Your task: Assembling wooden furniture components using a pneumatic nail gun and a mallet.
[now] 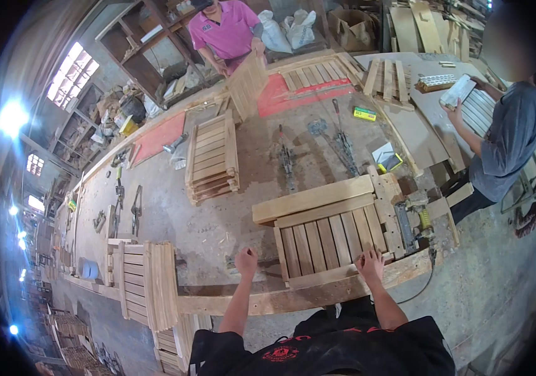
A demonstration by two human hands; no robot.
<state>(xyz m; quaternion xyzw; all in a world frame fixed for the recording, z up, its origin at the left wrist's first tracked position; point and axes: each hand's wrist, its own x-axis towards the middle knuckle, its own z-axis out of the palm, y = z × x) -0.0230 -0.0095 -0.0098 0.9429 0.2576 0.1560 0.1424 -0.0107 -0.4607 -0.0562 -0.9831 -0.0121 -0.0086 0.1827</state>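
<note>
A slatted wooden panel (334, 241) lies on the workbench in front of me, its slats running away from me between two rails. My right hand (371, 267) rests at its near right corner, fingers spread over the near rail and slat ends. To the left of the panel, my left hand (245, 262) is held above the bench with its fingers curled closed. Whatever may be in those fingers is too small to make out. A thick loose board (313, 199) lies along the panel's far side. A wooden block with holes (390, 210) stands against its right side.
Stacked slatted panels stand mid-bench (211, 153) and at the near left (146, 282). Clamp-like metal tools (287, 160) lie beyond my panel. A metal clamping device (406, 225) sits to its right. One co-worker (227, 28) holds a panel opposite; another (509, 138) works at the right.
</note>
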